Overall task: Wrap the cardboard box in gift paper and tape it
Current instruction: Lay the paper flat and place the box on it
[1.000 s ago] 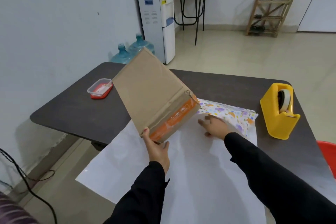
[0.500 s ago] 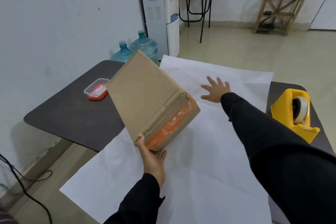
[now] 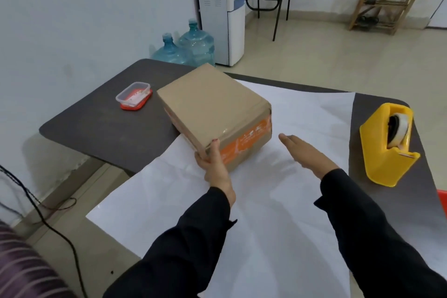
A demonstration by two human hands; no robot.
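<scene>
Paper first: the white-backed sheet of gift paper [image 3: 302, 109], whose far end lay folded over with its printed pattern showing a second ago, is now spread flat across the dark rounded table [image 3: 96, 126], pattern side down and out of sight. The brown cardboard box banded with orange tape [image 3: 212, 113], tipped up on edge half a second ago, has been lowered onto the sheet's far left part. The left hand [image 3: 215, 164] grasps its near corner, thumb at the top edge, other fingers hidden. The right hand [image 3: 307, 155] has drawn back from the far edge and is flat and released just beside the box; whether it touches paper I cannot tell. Positioning looks nearly done, so folding can probably begin, and the yellow plastic tape dispenser [image 3: 387, 145] waits at right. The box's left side seems to lie past the sheet, and the sleeves hide the sheet's near edge.
</scene>
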